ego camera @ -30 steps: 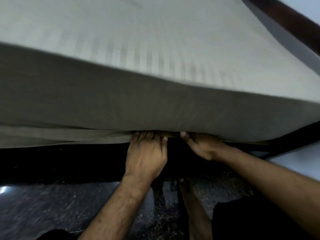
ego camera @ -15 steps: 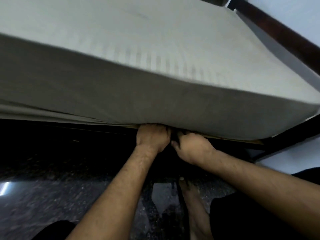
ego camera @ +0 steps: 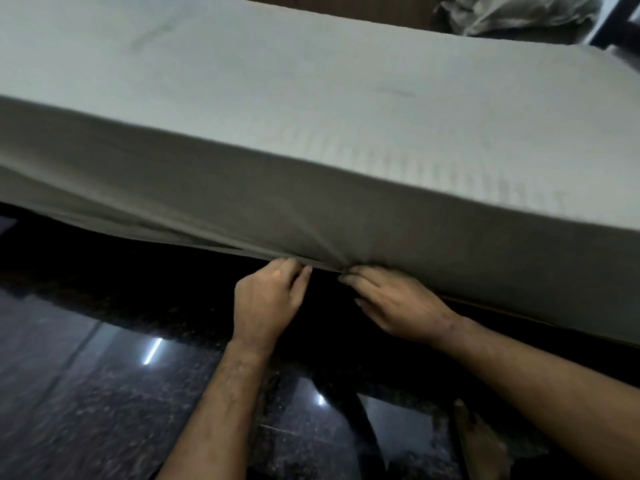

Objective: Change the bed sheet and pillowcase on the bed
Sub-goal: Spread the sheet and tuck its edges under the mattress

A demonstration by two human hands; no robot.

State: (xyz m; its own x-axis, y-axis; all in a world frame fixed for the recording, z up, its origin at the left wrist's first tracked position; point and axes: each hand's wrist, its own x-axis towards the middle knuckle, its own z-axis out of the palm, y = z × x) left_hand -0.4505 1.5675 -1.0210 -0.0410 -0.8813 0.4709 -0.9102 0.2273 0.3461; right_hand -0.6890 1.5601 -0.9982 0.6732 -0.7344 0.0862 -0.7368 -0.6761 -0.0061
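Item: bed sheet [ego camera: 311, 140], pale grey, faintly striped. It lay stretched over the mattress top and down the near side, filling the view from 9 to 3 o'clock. Creases fanned toward the lower edge at centre, which I judged came from pulling there.

Item: left hand [ego camera: 266, 303], just left of centre. Its fingers curled at the sheet's hem, seemingly pinching it; the blur left the exact hold uncertain.

Item: right hand [ego camera: 398, 303], just beside the left. Its fingers reached flatter toward the same gathered spot; I could not tell whether they clamped cloth or only pressed it under.

Item: crumpled cloth [ego camera: 519, 12] at 1 o'clock, beyond the mattress.

Item: dark polished floor [ego camera: 86, 393] at 7 o'clock.

Step judged: tucking the hem.
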